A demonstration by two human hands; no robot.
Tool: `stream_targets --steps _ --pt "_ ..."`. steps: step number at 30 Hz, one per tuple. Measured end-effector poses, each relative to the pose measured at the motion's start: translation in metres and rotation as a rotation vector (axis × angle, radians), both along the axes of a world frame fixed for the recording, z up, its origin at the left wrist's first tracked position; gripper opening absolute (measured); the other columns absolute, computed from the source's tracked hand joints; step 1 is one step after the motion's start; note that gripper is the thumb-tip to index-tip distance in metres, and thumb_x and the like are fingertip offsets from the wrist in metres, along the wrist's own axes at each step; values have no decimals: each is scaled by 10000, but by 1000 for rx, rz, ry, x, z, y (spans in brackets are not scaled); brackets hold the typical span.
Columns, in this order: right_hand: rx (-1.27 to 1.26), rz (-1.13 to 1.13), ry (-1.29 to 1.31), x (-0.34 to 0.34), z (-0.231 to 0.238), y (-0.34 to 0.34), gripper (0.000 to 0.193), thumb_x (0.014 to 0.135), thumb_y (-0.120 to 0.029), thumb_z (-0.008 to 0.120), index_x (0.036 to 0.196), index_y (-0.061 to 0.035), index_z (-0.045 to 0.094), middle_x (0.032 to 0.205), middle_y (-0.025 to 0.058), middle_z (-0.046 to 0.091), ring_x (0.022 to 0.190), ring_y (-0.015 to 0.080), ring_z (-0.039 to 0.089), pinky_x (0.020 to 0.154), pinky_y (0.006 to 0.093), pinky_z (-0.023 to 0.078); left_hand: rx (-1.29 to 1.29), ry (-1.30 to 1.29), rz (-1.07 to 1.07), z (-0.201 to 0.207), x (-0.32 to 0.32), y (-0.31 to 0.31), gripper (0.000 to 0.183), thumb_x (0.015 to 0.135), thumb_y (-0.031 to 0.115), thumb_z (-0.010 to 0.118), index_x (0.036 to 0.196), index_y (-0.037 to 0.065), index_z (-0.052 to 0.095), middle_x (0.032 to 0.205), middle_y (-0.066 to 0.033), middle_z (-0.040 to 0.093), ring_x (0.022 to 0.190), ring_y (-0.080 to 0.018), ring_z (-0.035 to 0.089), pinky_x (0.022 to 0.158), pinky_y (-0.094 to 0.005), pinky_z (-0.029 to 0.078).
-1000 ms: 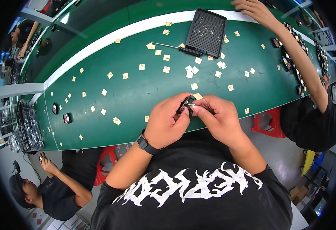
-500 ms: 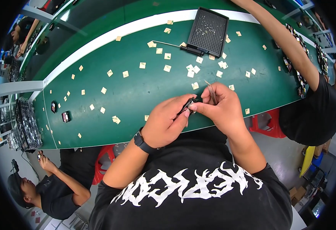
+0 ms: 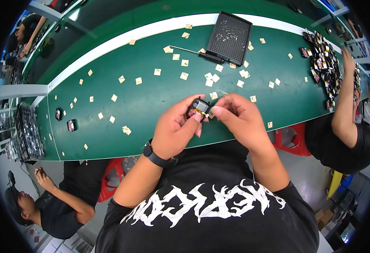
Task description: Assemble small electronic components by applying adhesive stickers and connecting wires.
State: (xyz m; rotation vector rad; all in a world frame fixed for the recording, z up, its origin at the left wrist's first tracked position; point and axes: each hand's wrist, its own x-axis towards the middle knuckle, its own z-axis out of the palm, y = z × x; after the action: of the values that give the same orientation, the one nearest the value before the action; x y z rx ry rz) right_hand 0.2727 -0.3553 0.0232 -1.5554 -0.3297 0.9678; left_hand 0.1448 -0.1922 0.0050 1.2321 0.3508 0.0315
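My left hand (image 3: pixel 172 128) is closed around a small black electronic device (image 3: pixel 200 106), its thumb across the lower edge. The device's inside faces up, showing a silvery block, a yellow strip and some red. Just right of it, my right hand (image 3: pixel 245 122) is closed in a pinch. A slim pair of tweezers (image 3: pixel 223 92), blurred, sticks out above its fingers. A small pale bit shows at the right thumb and fingertip, beside the device; I cannot make out what it is.
Many small cream squares (image 3: pixel 157 72) lie scattered over the green table (image 3: pixel 151 101). A black perforated tray (image 3: pixel 213 48) and a screwdriver (image 3: pixel 185 49) lie at the far side. Devices heap (image 3: pixel 326 63) at the right, near a co-worker's arm (image 3: pixel 344 105). Two similar devices (image 3: pixel 71 125) lie left.
My left hand has turned the device so its inside faces up. My right hand has drawn slightly away from it. The co-worker's arm at the right has pulled back from across the table.
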Motion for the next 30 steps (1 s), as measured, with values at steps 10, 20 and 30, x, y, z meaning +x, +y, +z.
stream_targets --steps 10,20,30 --pt "47 9 -594 -7 -15 -23 169 948 -71 707 1105 -10 705 781 -4 597 604 74 476 558 244 385 -43 3 24 0 2 5 445 1018 -1 535 1461 -28 494 1024 -68 664 696 -48 517 615 -199 446" --pt "-106 103 -1368 -20 -21 -4 542 764 79 708 1279 -90 716 889 65 645 658 208 625 570 320 510 -42 -19 15 1 3 2 448 1021 -11 534 1467 -28 494 969 -2 603 729 -39 503 641 -211 452" --pt "-19 75 -1507 -19 -42 -4 586 723 -8 741 1294 -137 713 931 31 617 602 156 562 509 284 461 -96 -76 -40 -3 -3 9 536 970 -99 506 1498 -21 465 1137 -16 577 902 -34 513 791 -203 474"
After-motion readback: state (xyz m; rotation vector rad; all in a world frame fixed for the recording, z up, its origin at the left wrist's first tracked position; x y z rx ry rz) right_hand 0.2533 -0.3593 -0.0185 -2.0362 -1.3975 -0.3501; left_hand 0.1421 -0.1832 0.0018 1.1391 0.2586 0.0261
